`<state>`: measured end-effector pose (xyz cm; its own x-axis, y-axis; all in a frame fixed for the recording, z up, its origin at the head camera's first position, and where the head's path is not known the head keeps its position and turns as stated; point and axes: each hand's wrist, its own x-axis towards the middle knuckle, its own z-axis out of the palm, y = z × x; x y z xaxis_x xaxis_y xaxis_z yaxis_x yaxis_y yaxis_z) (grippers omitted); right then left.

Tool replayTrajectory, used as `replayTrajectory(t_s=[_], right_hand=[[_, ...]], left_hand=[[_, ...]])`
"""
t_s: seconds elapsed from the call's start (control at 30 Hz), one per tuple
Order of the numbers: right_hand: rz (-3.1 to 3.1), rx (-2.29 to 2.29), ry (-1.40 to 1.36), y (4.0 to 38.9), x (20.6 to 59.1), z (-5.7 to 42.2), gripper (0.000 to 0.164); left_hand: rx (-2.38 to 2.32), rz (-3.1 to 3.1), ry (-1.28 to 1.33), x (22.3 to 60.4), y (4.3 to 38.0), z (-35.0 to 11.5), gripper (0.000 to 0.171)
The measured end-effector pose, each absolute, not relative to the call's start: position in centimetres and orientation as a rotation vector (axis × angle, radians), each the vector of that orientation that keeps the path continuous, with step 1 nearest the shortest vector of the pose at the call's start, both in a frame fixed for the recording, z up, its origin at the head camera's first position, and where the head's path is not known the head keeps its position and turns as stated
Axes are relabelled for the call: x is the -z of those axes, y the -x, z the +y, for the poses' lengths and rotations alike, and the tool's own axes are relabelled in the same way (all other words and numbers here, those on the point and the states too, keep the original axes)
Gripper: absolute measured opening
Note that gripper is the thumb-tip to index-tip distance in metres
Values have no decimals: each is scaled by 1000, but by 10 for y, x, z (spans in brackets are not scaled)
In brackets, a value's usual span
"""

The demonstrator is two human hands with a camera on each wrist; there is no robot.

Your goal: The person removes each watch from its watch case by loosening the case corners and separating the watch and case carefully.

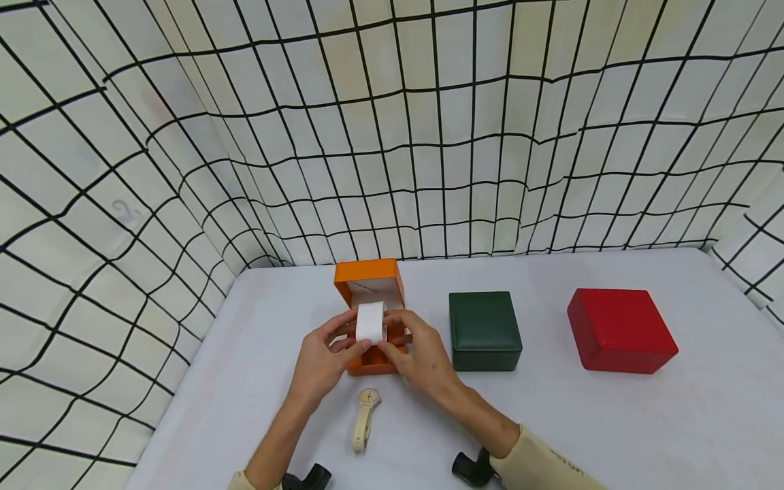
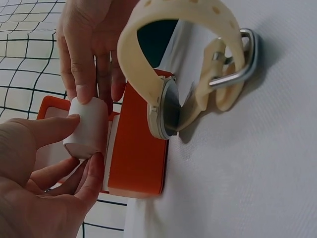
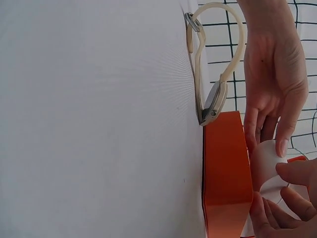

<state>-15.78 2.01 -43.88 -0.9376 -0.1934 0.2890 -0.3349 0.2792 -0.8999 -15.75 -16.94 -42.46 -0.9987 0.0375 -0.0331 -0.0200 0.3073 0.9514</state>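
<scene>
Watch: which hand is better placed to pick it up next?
Probably the left hand: the watch lies slightly nearer to it than to the right hand, though both hands hold the white roll.

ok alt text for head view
A person's left fingers and right fingers hold a white cylinder at an open orange box. On the white table, a cream watch rests nearer; a green box and red box sit at right.
</scene>
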Motion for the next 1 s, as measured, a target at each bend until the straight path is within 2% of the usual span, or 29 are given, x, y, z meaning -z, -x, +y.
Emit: replayTrajectory(t_s=[1.0], right_hand=[[-2567, -1746, -513, 162, 440, 20, 57]], left_hand=[[-1600, 2620, -59, 422, 156, -173, 63]])
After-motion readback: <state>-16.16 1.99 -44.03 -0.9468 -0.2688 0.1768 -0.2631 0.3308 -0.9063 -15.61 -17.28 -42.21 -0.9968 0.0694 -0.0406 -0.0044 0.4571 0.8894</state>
